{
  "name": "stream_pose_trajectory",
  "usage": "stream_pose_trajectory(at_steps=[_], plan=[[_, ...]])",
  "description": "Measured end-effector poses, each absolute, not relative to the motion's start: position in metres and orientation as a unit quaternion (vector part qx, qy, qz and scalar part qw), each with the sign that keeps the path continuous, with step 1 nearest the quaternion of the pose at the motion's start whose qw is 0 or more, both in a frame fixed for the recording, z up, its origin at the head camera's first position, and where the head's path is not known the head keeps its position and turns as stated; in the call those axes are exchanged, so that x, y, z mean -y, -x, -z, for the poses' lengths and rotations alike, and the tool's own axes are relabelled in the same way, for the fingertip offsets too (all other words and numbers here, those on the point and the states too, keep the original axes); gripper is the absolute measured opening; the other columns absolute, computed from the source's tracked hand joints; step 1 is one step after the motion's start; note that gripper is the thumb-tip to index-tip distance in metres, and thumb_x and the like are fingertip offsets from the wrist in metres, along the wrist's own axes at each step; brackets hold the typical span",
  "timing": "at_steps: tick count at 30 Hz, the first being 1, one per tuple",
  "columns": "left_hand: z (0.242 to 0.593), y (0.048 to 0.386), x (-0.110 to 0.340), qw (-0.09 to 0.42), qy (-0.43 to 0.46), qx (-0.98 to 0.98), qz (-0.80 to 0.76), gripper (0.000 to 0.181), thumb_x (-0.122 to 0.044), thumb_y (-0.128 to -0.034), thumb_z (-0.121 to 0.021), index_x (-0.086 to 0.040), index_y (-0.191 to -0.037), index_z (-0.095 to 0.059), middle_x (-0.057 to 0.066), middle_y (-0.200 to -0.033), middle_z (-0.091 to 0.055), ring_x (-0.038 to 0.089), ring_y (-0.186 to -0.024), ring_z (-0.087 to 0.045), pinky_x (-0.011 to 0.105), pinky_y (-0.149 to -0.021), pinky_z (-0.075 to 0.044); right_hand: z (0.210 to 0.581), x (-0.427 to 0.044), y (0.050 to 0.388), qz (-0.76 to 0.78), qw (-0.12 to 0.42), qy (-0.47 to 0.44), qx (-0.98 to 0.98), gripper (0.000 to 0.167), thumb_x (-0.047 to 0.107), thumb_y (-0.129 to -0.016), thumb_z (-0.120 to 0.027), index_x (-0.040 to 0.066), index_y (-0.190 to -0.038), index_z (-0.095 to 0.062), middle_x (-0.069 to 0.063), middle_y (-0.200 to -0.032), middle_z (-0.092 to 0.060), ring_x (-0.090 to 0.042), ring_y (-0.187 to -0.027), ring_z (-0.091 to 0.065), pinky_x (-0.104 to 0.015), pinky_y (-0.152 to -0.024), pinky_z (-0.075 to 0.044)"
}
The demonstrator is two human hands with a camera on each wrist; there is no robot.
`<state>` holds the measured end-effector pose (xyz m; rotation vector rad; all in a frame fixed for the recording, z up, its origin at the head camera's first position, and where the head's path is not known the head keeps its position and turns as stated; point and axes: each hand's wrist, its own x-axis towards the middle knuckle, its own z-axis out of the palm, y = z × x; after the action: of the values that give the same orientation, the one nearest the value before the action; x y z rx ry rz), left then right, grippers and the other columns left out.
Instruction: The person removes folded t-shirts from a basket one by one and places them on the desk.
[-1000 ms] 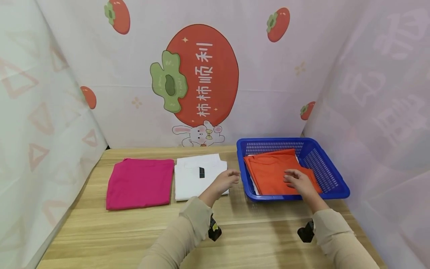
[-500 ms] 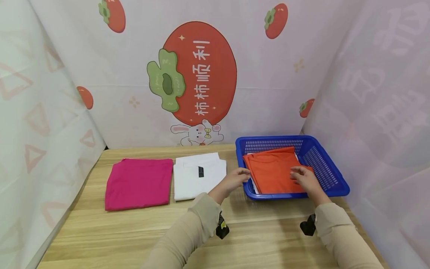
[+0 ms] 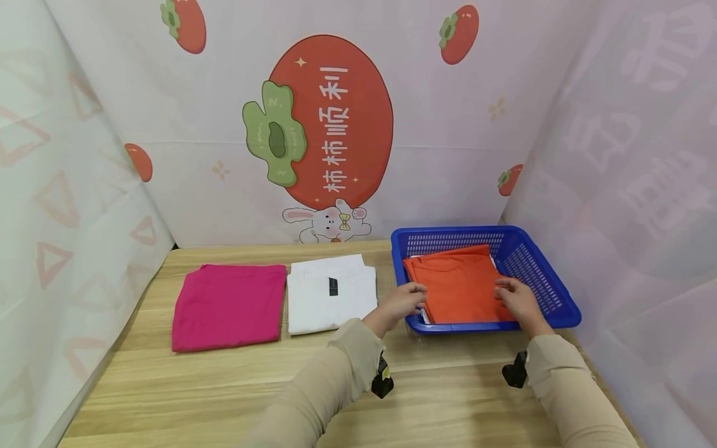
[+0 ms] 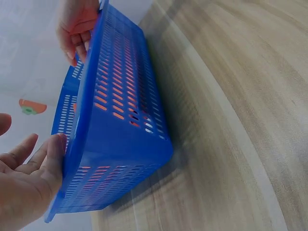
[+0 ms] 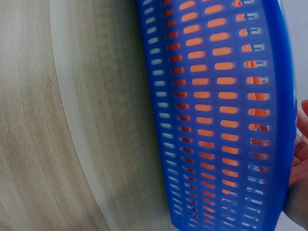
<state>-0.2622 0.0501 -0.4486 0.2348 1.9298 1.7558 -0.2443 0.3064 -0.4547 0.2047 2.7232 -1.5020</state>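
A blue basket [image 3: 551,283] stands at the table's right side, with a folded orange cloth [image 3: 456,286] on top of white cloth inside. My left hand [image 3: 401,301] is over the basket's near left corner, fingers loosely bent; in the left wrist view that hand [image 4: 29,178] has its fingertips at the rim [image 4: 82,130]. My right hand [image 3: 520,301] hovers above the cloth's right part near the front rim, fingers bent and holding nothing. The right wrist view shows part of the right hand [image 5: 301,168] behind the rim.
A folded magenta cloth [image 3: 229,307] lies on the left of the wooden table [image 3: 224,392]. Beside it is a folded white cloth [image 3: 313,305] with a dark label. Printed curtains [image 3: 213,112] enclose the back and both sides.
My left hand has moved right, from near the white cloth to the basket's near left corner. My right hand has shifted slightly right over the orange cloth.
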Motion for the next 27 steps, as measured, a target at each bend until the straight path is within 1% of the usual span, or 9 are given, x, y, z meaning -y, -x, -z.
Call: stream_pose_trajectory(at_steps=[5, 7, 10, 13, 18, 22, 23, 25, 27], plan=[[0.451, 0.262, -0.058, 0.268, -0.100, -0.705, -0.649, 0.032, -0.008, -0.0869, -0.044, 0.006, -0.116, -0.046, 0.021, -0.113, -0.048, 0.031, -0.100, -0.049, 0.031, -0.078, -0.044, 0.454, -0.314, 0.246, 0.451, 0.014, -0.076, -0.889, 0.043, 0.017, -0.092, -0.033, -0.011, -0.123, -0.035, -0.032, -0.115, -0.042, -0.040, -0.100, -0.045, -0.045, -0.080, -0.039], [0.451, 0.261, -0.061, 0.272, -0.111, -0.708, -0.643, 0.032, -0.007, -0.0866, -0.044, 0.006, -0.116, -0.045, 0.020, -0.111, -0.049, 0.033, -0.101, -0.048, 0.031, -0.079, -0.044, 0.454, -0.319, 0.248, 0.431, 0.007, -0.082, -0.899, 0.042, 0.016, -0.090, -0.034, -0.012, -0.122, -0.037, -0.032, -0.114, -0.043, -0.040, -0.099, -0.046, -0.044, -0.078, -0.040], [0.452, 0.260, -0.067, 0.269, -0.117, -0.736, -0.610, 0.031, -0.011, -0.0858, -0.047, 0.002, -0.114, -0.049, 0.013, -0.108, -0.053, 0.029, -0.099, -0.050, 0.035, -0.080, -0.042, 0.457, -0.326, 0.250, 0.389, -0.018, -0.094, -0.916, 0.039, 0.013, -0.088, -0.035, -0.012, -0.117, -0.043, -0.031, -0.110, -0.047, -0.038, -0.094, -0.047, -0.042, -0.073, -0.041], [0.453, 0.258, -0.075, 0.261, -0.110, -0.766, -0.578, 0.029, -0.016, -0.0848, -0.050, -0.004, -0.112, -0.052, 0.006, -0.104, -0.054, 0.025, -0.094, -0.050, 0.039, -0.079, -0.041, 0.462, -0.331, 0.251, 0.354, -0.032, -0.101, -0.929, 0.036, 0.011, -0.086, -0.037, -0.012, -0.112, -0.047, -0.031, -0.105, -0.049, -0.036, -0.088, -0.048, -0.039, -0.068, -0.039], [0.457, 0.260, -0.088, 0.249, -0.080, -0.780, -0.568, 0.029, -0.016, -0.0836, -0.052, -0.003, -0.109, -0.054, 0.005, -0.103, -0.054, 0.021, -0.090, -0.049, 0.037, -0.075, -0.041, 0.468, -0.331, 0.253, 0.321, -0.019, -0.100, -0.941, 0.036, 0.011, -0.085, -0.037, -0.012, -0.109, -0.048, -0.031, -0.104, -0.049, -0.037, -0.087, -0.048, -0.043, -0.069, -0.039], [0.479, 0.275, -0.096, 0.239, -0.047, -0.758, -0.606, 0.020, -0.013, -0.0823, -0.054, -0.003, -0.099, -0.059, 0.003, -0.098, -0.055, 0.018, -0.092, -0.049, 0.035, -0.078, -0.041, 0.469, -0.328, 0.254, 0.300, -0.005, -0.105, -0.948, 0.037, 0.012, -0.083, -0.036, -0.011, -0.109, -0.049, -0.030, -0.105, -0.049, -0.038, -0.087, -0.048, -0.045, -0.071, -0.039], [0.497, 0.285, -0.100, 0.228, -0.055, -0.744, -0.625, 0.017, -0.016, -0.0821, -0.055, -0.005, -0.095, -0.060, 0.001, -0.096, -0.055, 0.017, -0.091, -0.049, 0.033, -0.077, -0.041, 0.469, -0.327, 0.254, 0.294, -0.004, -0.105, -0.950, 0.037, 0.013, -0.082, -0.036, -0.011, -0.109, -0.049, -0.030, -0.105, -0.050, -0.037, -0.087, -0.048, -0.045, -0.071, -0.039], [0.506, 0.292, -0.102, 0.233, -0.050, -0.725, -0.647, 0.015, -0.014, -0.0822, -0.055, -0.004, -0.092, -0.060, 0.002, -0.097, -0.054, 0.018, -0.096, -0.048, 0.033, -0.080, -0.040, 0.468, -0.327, 0.254, 0.282, 0.000, -0.106, -0.954, 0.037, 0.013, -0.082, -0.037, -0.010, -0.108, -0.049, -0.029, -0.105, -0.050, -0.037, -0.086, -0.049, -0.045, -0.070, -0.039], [0.505, 0.294, -0.103, 0.241, -0.041, -0.713, -0.657, 0.015, -0.015, -0.0829, -0.054, -0.004, -0.092, -0.059, 0.003, -0.099, -0.053, 0.020, -0.100, -0.046, 0.035, -0.082, -0.039, 0.467, -0.326, 0.254, 0.273, 0.006, -0.108, -0.956, 0.038, 0.014, -0.082, -0.037, -0.010, -0.109, -0.049, -0.030, -0.107, -0.049, -0.037, -0.086, -0.049, -0.046, -0.071, -0.039]])
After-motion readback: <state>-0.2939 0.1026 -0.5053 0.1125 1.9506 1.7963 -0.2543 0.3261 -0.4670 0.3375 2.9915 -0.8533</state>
